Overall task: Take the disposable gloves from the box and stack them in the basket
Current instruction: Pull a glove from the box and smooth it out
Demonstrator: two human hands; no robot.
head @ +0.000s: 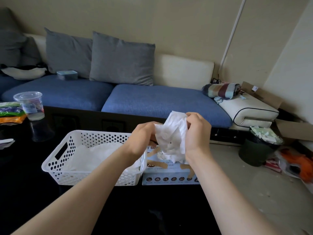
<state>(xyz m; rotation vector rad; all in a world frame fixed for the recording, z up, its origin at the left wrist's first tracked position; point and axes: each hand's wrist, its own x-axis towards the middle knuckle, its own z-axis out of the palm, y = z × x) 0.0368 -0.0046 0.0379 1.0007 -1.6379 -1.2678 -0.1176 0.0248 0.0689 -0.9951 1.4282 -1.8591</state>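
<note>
A white crumpled disposable glove hangs in the air above the pale blue glove box. My left hand grips its left edge and my right hand pinches its upper right part. More white gloves bulge from the box's top opening. Left of the box, touching it, stands the white perforated basket with several white gloves lying flat inside. Both sit on a black table.
A clear plastic cup and coloured packets stand at the table's far left. Behind the table runs a blue sofa with grey cushions. A dark bin and litter sit on the floor to the right.
</note>
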